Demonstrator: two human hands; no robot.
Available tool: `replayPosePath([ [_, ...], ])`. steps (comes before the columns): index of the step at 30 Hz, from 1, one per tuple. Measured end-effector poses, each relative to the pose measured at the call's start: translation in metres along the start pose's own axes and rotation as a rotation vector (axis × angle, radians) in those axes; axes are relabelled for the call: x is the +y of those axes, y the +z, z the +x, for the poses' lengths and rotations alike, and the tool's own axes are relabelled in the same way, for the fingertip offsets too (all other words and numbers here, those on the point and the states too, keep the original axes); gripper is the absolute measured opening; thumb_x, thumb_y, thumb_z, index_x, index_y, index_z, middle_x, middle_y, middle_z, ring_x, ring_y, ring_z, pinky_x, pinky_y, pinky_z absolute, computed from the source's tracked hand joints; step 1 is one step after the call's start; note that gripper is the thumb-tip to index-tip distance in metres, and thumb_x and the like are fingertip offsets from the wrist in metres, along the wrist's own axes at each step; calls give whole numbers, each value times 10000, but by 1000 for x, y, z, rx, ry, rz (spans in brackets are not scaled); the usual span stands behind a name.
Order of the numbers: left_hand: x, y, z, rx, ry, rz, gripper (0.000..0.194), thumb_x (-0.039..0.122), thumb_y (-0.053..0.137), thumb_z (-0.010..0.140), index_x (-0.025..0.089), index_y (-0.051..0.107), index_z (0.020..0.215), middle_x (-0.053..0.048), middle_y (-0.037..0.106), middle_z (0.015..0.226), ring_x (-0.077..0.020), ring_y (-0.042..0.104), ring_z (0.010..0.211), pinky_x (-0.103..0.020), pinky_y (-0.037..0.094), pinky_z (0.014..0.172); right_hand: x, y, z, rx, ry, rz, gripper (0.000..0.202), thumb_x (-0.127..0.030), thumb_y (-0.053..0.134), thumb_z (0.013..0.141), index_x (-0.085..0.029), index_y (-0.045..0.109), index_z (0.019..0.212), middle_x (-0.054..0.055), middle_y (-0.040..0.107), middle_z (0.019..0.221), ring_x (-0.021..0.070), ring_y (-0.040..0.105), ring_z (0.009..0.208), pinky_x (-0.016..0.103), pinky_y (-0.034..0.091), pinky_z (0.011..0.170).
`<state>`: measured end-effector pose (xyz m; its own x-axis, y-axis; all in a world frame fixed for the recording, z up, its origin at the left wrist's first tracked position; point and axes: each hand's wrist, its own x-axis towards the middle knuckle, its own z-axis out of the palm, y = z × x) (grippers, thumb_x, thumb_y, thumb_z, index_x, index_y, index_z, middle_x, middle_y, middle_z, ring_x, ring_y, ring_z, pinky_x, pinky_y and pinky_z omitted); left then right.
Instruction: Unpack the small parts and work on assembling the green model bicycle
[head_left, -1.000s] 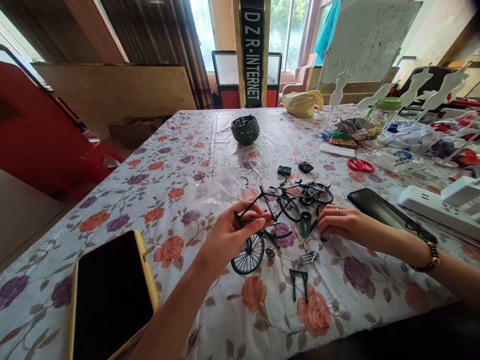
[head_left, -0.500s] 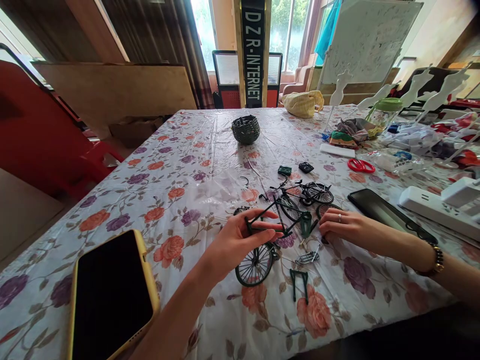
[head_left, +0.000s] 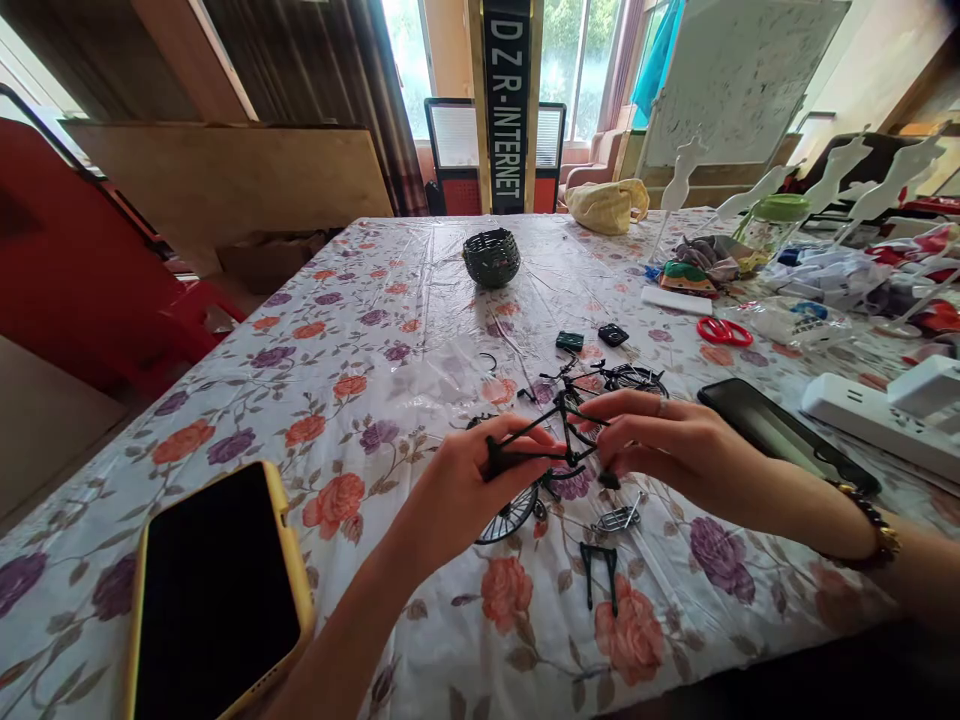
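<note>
Left hand (head_left: pixel 457 490): grip closed around the rear end of the green bicycle frame (head_left: pixel 540 445), thumb on top and fingers curled beneath. The frame is held clear of the surface (head_left: pixel 420 330), above its floral plastic cover, roughly level, with its tubes running toward the right hand.

Right hand (head_left: pixel 667 445): grip nearly closed, fingertips pinched on the front end of the same frame. A small dark part sits at the fingertips; whether it is a separate piece or part of the frame cannot be determined. A ring is visible on one finger and a bracelet (head_left: pixel 874 515) on the wrist.

Items directly below the frame:
- spoked wheel (head_left: pixel 510 512), lying on the surface, partly hidden by the left hand;
- metal rack (head_left: pixel 616 517), just right of the wheel;
- green fork (head_left: pixel 600 572), nearer the person than the rack.

Items beyond the hands:
- assembled model bicycle (head_left: pixel 622 378), partly hidden behind the right hand;
- two small dark parts (head_left: pixel 592 338), farther back;
- woven basket (head_left: pixel 491 257), well apart, toward the far edge.

Other items: yellow-cased phone (head_left: pixel 214 590), face up near the left forearm; black phone (head_left: pixel 780 432), right of the right hand; white power strip (head_left: pixel 862 410); red scissors (head_left: pixel 721 331).
</note>
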<state>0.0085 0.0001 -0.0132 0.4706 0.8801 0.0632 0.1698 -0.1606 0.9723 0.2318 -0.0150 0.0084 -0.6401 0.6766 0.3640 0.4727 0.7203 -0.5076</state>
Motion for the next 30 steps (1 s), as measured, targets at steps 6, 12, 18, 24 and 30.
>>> replayPosePath([
  [6,-3,5,-1,-24,-55,-51,312,273,690,637,210,591,926,-14,691,928,-202,632,886,-293,499,778,10,8,11,-123,14,2,165,-216,381,893,-174,540,911,50,526,929,83,544,778,192,436,681],
  [12,-6,4,1,-51,-145,-70,324,268,693,626,201,623,935,-32,691,931,-220,631,880,-306,508,767,19,1,15,-293,-8,16,182,-242,376,897,-171,540,859,29,516,844,83,512,733,190,410,655],
  [18,-9,4,5,-66,-207,-201,303,227,700,622,164,622,907,-65,691,919,-205,631,872,-297,499,771,22,-8,26,-403,-40,30,168,-211,394,891,-157,543,837,21,515,821,72,494,704,178,393,653],
  [24,-14,2,8,-47,-241,-302,264,209,684,646,151,625,897,-63,688,913,-194,628,880,-292,467,810,25,-5,33,-367,-42,62,158,-219,422,879,-156,558,828,26,556,833,85,523,723,199,413,673],
  [30,-14,2,9,-39,-321,-366,246,242,663,680,169,592,905,-45,697,853,-167,627,846,-262,448,774,33,13,25,-139,-11,-17,144,-259,486,844,-192,610,810,62,521,1139,153,506,1020,292,412,849],
])
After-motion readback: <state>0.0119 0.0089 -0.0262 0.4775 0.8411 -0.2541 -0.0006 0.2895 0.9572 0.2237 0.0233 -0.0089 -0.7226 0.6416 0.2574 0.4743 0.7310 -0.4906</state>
